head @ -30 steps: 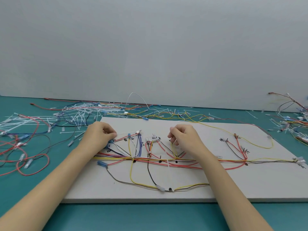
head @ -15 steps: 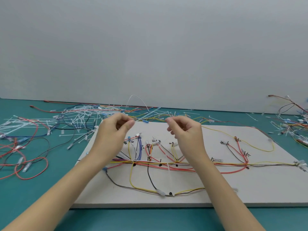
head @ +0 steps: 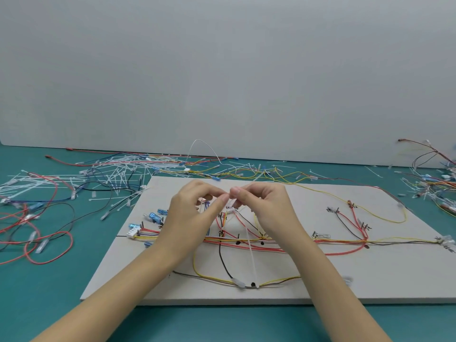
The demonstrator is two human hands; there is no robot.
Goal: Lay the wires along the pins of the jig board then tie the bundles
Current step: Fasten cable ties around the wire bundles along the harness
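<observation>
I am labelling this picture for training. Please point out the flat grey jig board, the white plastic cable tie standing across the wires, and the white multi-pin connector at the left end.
Flat grey jig board (head: 370, 280), head view, bare near-right surface.
White plastic cable tie (head: 252, 257), head view, mid strap.
White multi-pin connector (head: 132, 233), head view, housing.

1. Two bare forearms are showing, one coming in from each lower corner of the view; no sleeve is covering either up to the bottom edge.
2. The left hand (head: 195, 208) is wearing no glove, ring or wristband.
3. The right hand (head: 265, 206) is likewise going uncovered, with no watch or bracelet showing at its wrist.
4. The fingernails (head: 235, 190) are showing short and unpainted where they are visible.
5. No marks or bandages are showing on either arm.
</observation>
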